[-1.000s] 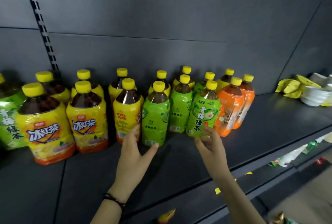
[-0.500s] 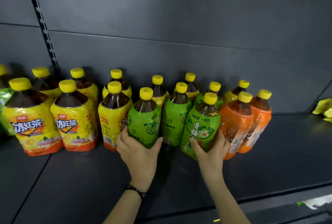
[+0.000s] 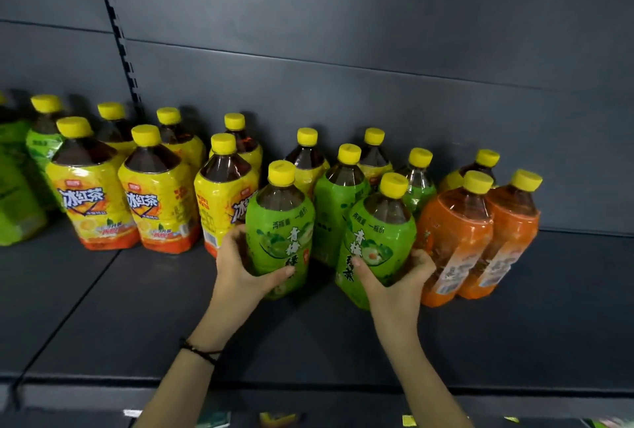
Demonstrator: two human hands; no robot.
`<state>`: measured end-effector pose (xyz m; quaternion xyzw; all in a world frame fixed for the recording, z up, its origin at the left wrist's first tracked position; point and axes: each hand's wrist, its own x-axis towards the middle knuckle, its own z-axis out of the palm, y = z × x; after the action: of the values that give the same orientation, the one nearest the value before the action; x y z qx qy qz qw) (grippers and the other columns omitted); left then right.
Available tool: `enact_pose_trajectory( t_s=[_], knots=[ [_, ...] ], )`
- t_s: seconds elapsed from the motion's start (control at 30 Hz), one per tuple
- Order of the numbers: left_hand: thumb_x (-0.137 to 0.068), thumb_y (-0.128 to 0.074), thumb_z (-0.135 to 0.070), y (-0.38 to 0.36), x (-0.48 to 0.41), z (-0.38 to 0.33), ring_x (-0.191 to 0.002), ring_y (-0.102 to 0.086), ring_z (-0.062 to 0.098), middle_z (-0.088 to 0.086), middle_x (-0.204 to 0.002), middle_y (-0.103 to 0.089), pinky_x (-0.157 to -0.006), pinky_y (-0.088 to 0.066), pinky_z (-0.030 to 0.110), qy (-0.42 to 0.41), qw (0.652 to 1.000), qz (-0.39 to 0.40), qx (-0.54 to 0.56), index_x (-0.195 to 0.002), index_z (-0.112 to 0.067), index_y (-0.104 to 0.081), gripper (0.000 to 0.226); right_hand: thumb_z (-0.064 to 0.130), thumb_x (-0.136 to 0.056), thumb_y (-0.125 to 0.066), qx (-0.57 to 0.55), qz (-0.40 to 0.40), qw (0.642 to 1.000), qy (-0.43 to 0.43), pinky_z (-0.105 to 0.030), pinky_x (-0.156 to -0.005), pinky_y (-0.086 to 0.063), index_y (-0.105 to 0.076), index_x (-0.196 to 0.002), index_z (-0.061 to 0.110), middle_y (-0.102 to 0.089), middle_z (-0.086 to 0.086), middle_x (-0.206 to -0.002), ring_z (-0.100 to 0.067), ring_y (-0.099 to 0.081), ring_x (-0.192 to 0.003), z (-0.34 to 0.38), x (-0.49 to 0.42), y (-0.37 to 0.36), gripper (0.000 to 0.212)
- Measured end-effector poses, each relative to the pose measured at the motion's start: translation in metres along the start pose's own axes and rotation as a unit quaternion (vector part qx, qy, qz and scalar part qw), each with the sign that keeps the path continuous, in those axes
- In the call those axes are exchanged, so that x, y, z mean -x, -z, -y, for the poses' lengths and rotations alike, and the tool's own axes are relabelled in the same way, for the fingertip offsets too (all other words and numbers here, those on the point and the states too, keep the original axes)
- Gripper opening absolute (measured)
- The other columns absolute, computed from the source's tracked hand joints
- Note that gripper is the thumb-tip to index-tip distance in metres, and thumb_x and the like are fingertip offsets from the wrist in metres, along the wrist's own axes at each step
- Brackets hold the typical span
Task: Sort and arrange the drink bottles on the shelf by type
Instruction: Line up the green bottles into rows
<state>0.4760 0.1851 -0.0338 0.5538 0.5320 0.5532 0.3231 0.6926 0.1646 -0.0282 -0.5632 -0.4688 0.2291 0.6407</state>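
Where a second ago both hands only reached toward the front row with fingers spread, they are now wrapped around bottles. The left hand (image 3: 240, 266) grips the lower body of a green plum-tea bottle (image 3: 279, 232), thumb across its label. The right hand (image 3: 394, 276) clasps a second green plum-tea bottle (image 3: 377, 242), which leans toward the first while the first stands close to upright. Both have come forward of the row and seem lifted or tipped, though their bases are hidden behind the palms, so I cannot tell whether they have left the dark shelf (image 3: 137, 307).

Taking the left-hand bottle as the landmark: the yellow iced-tea bottles (image 3: 154, 201) stand to its left, the nearest one touching its side. Two more green bottles (image 3: 339, 201) stand behind and to its right. The pair of orange bottles (image 3: 480, 239) stands at the far right, just beside the right hand.

I judge this to be a two-bottle pickup. The green ones sit wedged between yellow and orange, and further green-labelled bottles (image 3: 17, 187) stand at the far left, beyond the yellow group. So these two probably need to join one green cluster, but nothing shows which way they will go.

The far-left green bottles are cut off by the frame edge and blurred. The rear row shows mostly caps and shoulders; some labels behind look yellow, but their types are hard to confirm. Scraps of coloured packaging along the bottom edge are too cropped to identify.
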Motion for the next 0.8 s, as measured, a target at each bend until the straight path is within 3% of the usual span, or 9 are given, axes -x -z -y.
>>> enact_pose_trajectory(
  t_s=[0.07,0.17,0.27,0.37,0.43,0.53,0.7,0.8],
  knots=[
    [-0.049,-0.094,-0.032,0.012,0.011,-0.005,-0.116,-0.055,0.007,-0.008,-0.126,-0.057,-0.087,-0.051,0.021,0.044,0.992,0.072,0.096,-0.120,-0.046,-0.041,0.089,0.025,-0.065,-0.085,-0.022,0.057,0.998,-0.012,-0.012,-0.082,-0.044,-0.027,-0.118,0.028,-0.043,0.017,-0.115,0.002,-0.050,-0.108,0.003,-0.002,0.010,0.079],
    [-0.049,-0.088,-0.026,0.023,0.032,-0.009,-0.115,-0.060,0.010,-0.009,-0.124,-0.064,-0.080,-0.053,0.020,0.061,0.972,0.121,0.192,-0.130,-0.036,-0.044,0.093,0.034,-0.061,-0.084,-0.069,0.169,0.982,-0.049,-0.010,-0.075,-0.050,-0.030,-0.116,0.034,-0.047,0.009,-0.122,0.000,-0.051,-0.112,0.007,-0.002,0.025,0.077],
    [-0.046,-0.092,-0.042,0.026,0.051,-0.017,-0.116,-0.060,0.010,-0.011,-0.123,-0.064,-0.083,-0.053,0.022,0.050,0.966,0.138,0.211,-0.132,-0.036,-0.044,0.098,0.043,-0.052,-0.090,-0.102,0.261,0.957,-0.079,-0.014,-0.078,-0.052,-0.035,-0.113,0.048,-0.050,0.008,-0.129,0.002,-0.055,-0.112,0.007,0.001,0.036,0.082],
    [-0.051,-0.086,-0.056,0.020,0.059,-0.025,-0.124,-0.053,0.007,-0.016,-0.134,-0.055,-0.090,-0.050,0.024,0.010,0.972,0.127,0.196,-0.136,-0.047,-0.035,0.100,0.058,-0.040,-0.090,-0.113,0.309,0.940,-0.084,-0.027,-0.090,-0.053,-0.038,-0.116,0.052,-0.050,0.005,-0.134,-0.002,-0.057,-0.116,0.004,0.010,0.039,0.093],
    [-0.058,-0.081,-0.060,0.007,0.060,-0.031,-0.130,-0.048,0.012,-0.009,-0.143,-0.047,-0.098,-0.048,0.033,-0.027,0.980,0.074,0.184,-0.136,-0.052,-0.032,0.092,0.056,-0.045,-0.088,-0.123,0.310,0.940,-0.065,-0.025,-0.092,-0.051,-0.034,-0.119,0.056,-0.047,0.008,-0.135,-0.001,-0.054,-0.118,0.006,0.020,0.035,0.093],
    [-0.064,-0.075,-0.065,-0.010,0.066,-0.032,-0.128,-0.051,0.021,-0.001,-0.139,-0.051,-0.101,-0.046,0.045,-0.062,0.982,-0.032,0.175,-0.139,-0.041,-0.034,0.089,0.054,-0.051,-0.081,-0.141,0.256,0.956,-0.036,-0.009,-0.080,-0.049,-0.024,-0.122,0.059,-0.042,0.018,-0.132,0.014,-0.054,-0.109,0.012,0.037,0.024,0.091],
    [-0.063,-0.071,-0.069,-0.016,0.076,-0.037,-0.125,-0.053,0.011,-0.023,-0.134,-0.052,-0.097,-0.049,0.032,-0.083,0.978,-0.108,0.158,-0.142,-0.041,-0.026,0.094,0.056,-0.059,-0.073,-0.136,0.196,0.971,0.011,-0.005,-0.078,-0.047,-0.021,-0.132,0.048,-0.040,0.022,-0.131,0.018,-0.053,-0.107,0.014,0.050,0.013,0.090],
    [-0.063,-0.069,-0.071,-0.010,0.086,-0.042,-0.122,-0.054,0.003,-0.034,-0.131,-0.051,-0.096,-0.048,0.024,-0.087,0.975,-0.129,0.160,-0.141,-0.044,-0.021,0.096,0.069,-0.054,-0.076,-0.146,0.192,0.970,0.004,-0.008,-0.078,-0.049,-0.025,-0.141,0.030,-0.044,0.015,-0.132,0.012,-0.055,-0.108,0.014,0.054,0.010,0.108]
  ],
)
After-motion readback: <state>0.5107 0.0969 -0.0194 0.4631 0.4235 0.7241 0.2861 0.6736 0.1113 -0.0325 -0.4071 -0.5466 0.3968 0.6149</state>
